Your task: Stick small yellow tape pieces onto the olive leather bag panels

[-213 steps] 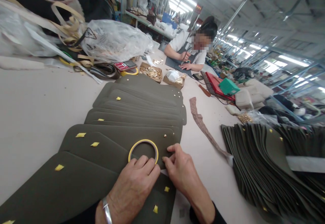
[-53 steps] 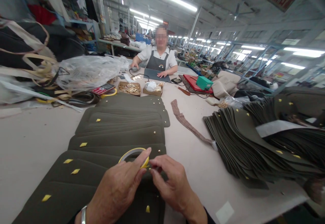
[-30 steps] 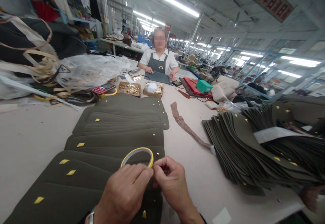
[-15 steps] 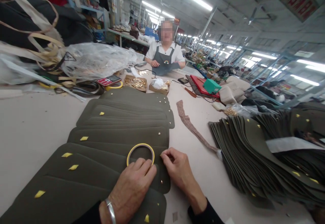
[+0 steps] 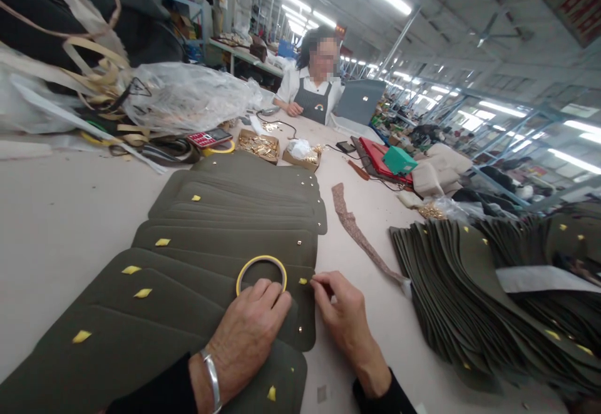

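My left hand (image 5: 253, 332) rests on overlapping dark olive panels (image 5: 188, 295), its fingers closed on the lower rim of a yellow roll of tape (image 5: 239, 274), which stands tilted. At the right edge of one panel is my right hand (image 5: 345, 314), with thumb and forefinger pinched together; whatever may be between them is too small to make out. Just left of those fingertips lies a small piece of yellow tape (image 5: 303, 281) on the panel. More yellow tape pieces (image 5: 143, 293) dot the panels to the left. Small shiny metal fittings (image 5: 300, 329) sit along their right side.
Fanned olive panels (image 5: 446, 289) are stacked on the right. A brown fabric strip (image 5: 354, 226) lies between. Behind are boxes of gold-coloured metal parts (image 5: 258, 146), a red calculator (image 5: 209, 137) and plastic bags (image 5: 188, 98). Across the table a co-worker (image 5: 312, 91) holds a grey panel (image 5: 361, 101).
A yellow tape piece now shows beside my right fingertips, which have shifted slightly right. My left hand keeps the tape roll. The co-worker has raised the grey panel to one side.
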### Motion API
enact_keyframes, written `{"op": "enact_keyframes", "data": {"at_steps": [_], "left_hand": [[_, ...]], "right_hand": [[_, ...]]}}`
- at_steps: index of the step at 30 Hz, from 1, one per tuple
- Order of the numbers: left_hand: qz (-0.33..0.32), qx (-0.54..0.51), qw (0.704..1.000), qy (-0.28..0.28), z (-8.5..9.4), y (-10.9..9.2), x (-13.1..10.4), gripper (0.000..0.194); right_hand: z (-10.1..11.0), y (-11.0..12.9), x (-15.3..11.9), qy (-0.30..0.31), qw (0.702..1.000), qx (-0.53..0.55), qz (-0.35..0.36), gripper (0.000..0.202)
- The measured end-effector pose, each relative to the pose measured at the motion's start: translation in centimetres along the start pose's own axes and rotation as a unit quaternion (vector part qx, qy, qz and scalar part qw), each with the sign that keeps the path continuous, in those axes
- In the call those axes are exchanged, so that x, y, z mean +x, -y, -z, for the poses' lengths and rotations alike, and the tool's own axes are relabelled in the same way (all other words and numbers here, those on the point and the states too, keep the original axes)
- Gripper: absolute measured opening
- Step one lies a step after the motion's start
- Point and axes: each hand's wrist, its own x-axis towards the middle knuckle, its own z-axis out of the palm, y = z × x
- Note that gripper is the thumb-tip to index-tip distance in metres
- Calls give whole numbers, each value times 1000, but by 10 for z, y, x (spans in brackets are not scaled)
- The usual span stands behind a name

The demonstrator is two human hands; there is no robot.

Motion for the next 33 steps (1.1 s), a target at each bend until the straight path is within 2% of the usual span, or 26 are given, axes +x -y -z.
{"op": "enact_keyframes", "data": {"at_steps": [3, 5, 9, 12, 14, 17, 19, 22, 25, 29, 33], "left_hand": [[13, 21, 1000, -1, 1, 0, 5, 16], [17, 19, 1000, 2, 2, 0, 8, 15], [12, 11, 1000, 13, 3, 1, 10, 16], [-13, -8, 1000, 0, 5, 3, 8, 18], [-40, -41, 998, -35, 6, 6, 5, 20], [-86, -103, 984, -120, 8, 10, 2, 25], [-110, -125, 974, -155, 10, 13, -1, 33], [-96, -132, 973, -162, 11, 13, -5, 47], [-70, -131, 974, -170, 12, 9, -9, 51], [-89, -118, 972, -182, 13, 3, -11, 47], [-99, -101, 972, -187, 13, -1, -13, 45]], "right_hand": [[-4, 1, -1, 35, 992, -64, 100, 21], [-9, 3, 2, 52, 989, -98, 99, 21], [-16, 10, 16, 84, 989, -123, -21, 19], [-16, 15, 26, 111, 980, -115, -120, 19], [-15, 17, 30, 114, 975, -111, -154, 19], [-11, 17, 27, 94, 981, -73, -153, 19], [-5, 15, 20, 72, 988, -13, -135, 20], [9, 18, 4, 18, 993, 72, -89, 19], [21, 30, -10, -2, 993, 116, 13, 16], [23, 46, -20, 20, 987, 80, 137, 17], [15, 49, -23, 20, 983, 37, 181, 15]]}}
